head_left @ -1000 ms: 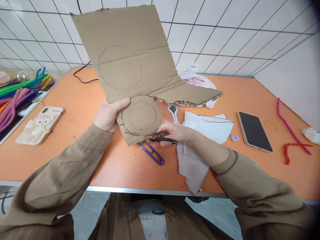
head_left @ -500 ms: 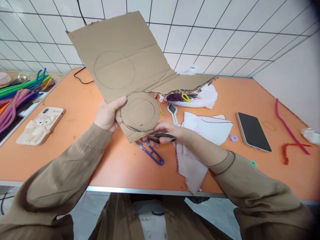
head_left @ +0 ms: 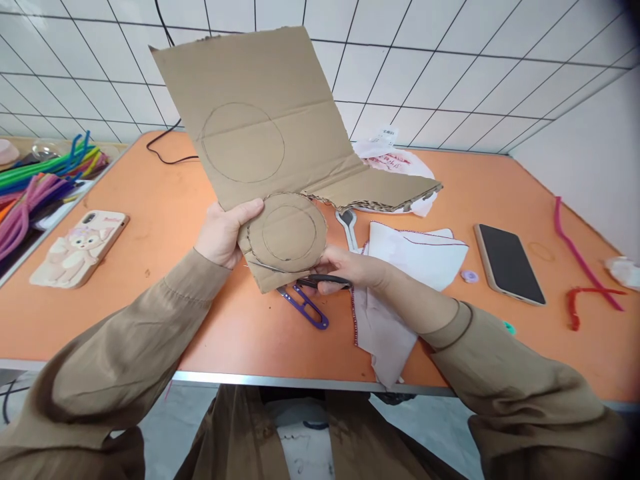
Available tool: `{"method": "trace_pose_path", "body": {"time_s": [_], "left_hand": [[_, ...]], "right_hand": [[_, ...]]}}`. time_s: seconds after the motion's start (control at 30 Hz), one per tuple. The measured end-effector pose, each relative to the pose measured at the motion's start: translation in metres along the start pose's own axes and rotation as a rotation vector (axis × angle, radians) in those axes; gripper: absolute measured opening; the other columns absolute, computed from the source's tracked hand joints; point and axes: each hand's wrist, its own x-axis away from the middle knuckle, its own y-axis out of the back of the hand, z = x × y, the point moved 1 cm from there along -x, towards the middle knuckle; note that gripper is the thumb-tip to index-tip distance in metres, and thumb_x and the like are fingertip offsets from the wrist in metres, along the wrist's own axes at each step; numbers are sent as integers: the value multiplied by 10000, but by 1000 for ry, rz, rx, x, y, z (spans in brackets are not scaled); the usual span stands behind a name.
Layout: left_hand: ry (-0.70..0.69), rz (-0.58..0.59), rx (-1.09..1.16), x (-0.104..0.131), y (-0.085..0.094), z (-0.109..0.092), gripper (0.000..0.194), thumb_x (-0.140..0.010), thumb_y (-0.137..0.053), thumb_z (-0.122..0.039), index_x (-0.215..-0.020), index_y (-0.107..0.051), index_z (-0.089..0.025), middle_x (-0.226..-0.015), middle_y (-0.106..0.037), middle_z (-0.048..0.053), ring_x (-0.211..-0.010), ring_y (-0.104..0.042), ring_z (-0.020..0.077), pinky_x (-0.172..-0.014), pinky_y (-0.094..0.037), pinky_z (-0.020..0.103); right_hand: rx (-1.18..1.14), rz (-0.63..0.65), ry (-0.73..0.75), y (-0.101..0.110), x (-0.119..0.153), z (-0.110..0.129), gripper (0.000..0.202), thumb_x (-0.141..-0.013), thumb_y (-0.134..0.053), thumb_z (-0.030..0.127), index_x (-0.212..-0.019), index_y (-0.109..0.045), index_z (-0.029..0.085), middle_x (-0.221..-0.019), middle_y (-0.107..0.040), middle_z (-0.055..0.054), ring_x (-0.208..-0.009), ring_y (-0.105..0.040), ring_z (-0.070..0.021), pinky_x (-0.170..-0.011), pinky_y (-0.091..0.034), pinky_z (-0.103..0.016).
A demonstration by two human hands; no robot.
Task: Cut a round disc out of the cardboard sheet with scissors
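Cardboard (head_left: 265, 73) over bench (head_left: 240, 340), turned slightly clockwise; scissors (head_left: 329, 277) handles drawn closer: likely snip along six o'clock edge of disc (head_left: 289, 233). Left hand (head_left: 224, 233) pinches cardboard at disc's nine o'clock; right hand (head_left: 350, 268) clasps scissors, five o'clock.

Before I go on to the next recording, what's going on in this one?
A person's left hand holds up a sheet of cardboard. The right hand holds black-handled scissors, the blade at the lower edge of a partly cut round piece. A drawn circle higher up is uncut. Purple snips and a white cloth lie on the orange table.
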Motion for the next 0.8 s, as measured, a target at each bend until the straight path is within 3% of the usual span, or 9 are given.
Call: {"method": "trace_pose_path", "body": {"time_s": [0.27,0.43,0.6,0.8], "left_hand": [[-44,-6,-13,2,-2,-8,471,-635,-781,-126,-1100,-706,-159,-969,-768,80,-1125,-652,338,-1010,-514,481],[-68,12,6,1,-1,-7,440,-635,-777,-109,-1069,-715,-142,-945,-772,73,-1094,-669,325,-996,-525,463],[-44,-11,30,-2,1,-3,414,-621,-794,-117,-1029,-724,-129,-932,-772,88,-1038,-692,316,-972,-540,448],[44,-110,86,-4,2,4,317,-656,-737,-74,-970,-714,-108,-950,-764,88,-987,-709,268,-916,-575,375]], "right_hand": [[124,-47,4,3,1,-5,657,-681,-720,668,-978,-716,83,-772,-587,-30,-640,-489,-92,-559,-386,-192],[110,-66,7,3,-1,-3,619,-652,-778,602,-1007,-712,99,-898,-638,-59,-683,-514,-101,-581,-403,-200],[74,-58,-19,0,-3,-4,602,-650,-795,571,-1005,-704,94,-880,-642,-65,-729,-545,-124,-666,-453,-237],[-65,-47,39,-2,-3,-5,641,-689,-723,650,-981,-661,83,-898,-613,-78,-716,-562,-134,-613,-462,-244]]}}
